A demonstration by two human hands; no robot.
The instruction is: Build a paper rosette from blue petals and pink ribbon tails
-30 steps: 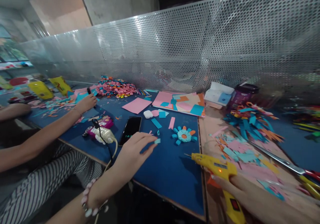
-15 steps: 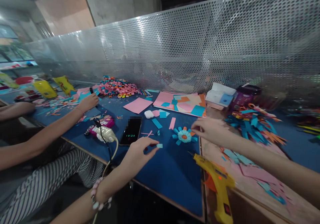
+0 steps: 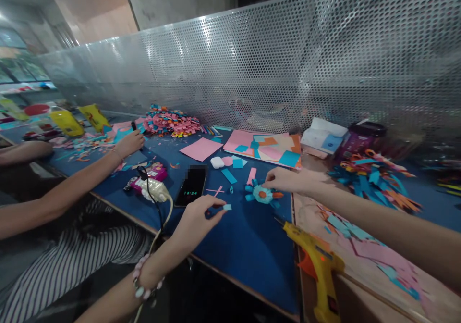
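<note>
My left hand (image 3: 197,217) hovers low over the blue table mat (image 3: 248,246), its fingertips closing on a small light-blue paper piece (image 3: 226,207). My right hand (image 3: 283,179) reaches across from the right and pinches the edge of a blue and orange paper flower (image 3: 262,194) lying on the mat. A yellow glue gun (image 3: 319,263) lies on the table in front of my right arm, with no hand on it.
A phone (image 3: 192,187) and a power strip with cable (image 3: 151,188) lie left of my hand. Pink and blue paper sheets (image 3: 264,147), an earbud case (image 3: 217,162) and piles of cut paper (image 3: 169,122) sit further back. Another person's arm (image 3: 72,186) reaches across at left. A perforated metal screen (image 3: 273,68) backs the table.
My right hand let go of the glue gun, which now lies on the table, and moved left to the paper flower. My left hand drew its fingers in on the small blue piece.
</note>
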